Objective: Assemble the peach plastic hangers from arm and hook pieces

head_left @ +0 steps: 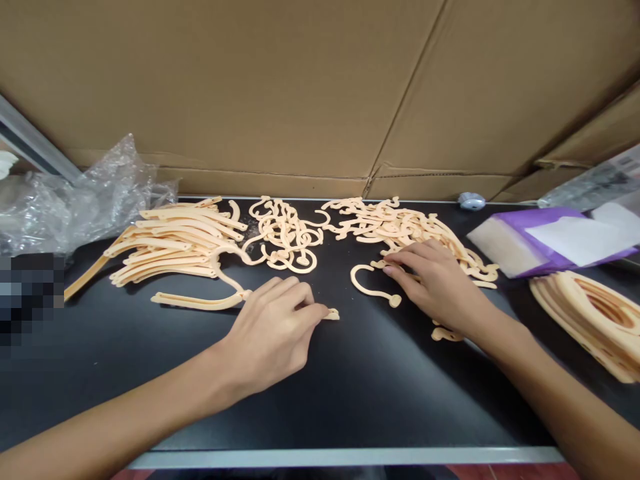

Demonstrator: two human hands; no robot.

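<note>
My left hand (pixel 273 330) lies on a peach plastic hanger body (pixel 200 301) on the black table (pixel 350 393), its fingers curled together over the hanger's right end. My right hand (pixel 435 283) rests flat on the near edge of a pile of peach hook pieces (pixel 400 227), fingers stretched out to the left. A single loose hook (pixel 373 287) lies just left of my right fingertips, apart from them. Another small pile of hooks (pixel 287 233) sits between the two hands, farther back.
A stack of hanger bodies (pixel 175 240) lies at the back left beside crumpled clear plastic (pixel 85 197). Assembled hangers (pixel 595 320) are stacked at the right. A purple-and-white packet (pixel 545 240) lies behind them. Cardboard (pixel 300 87) walls off the back.
</note>
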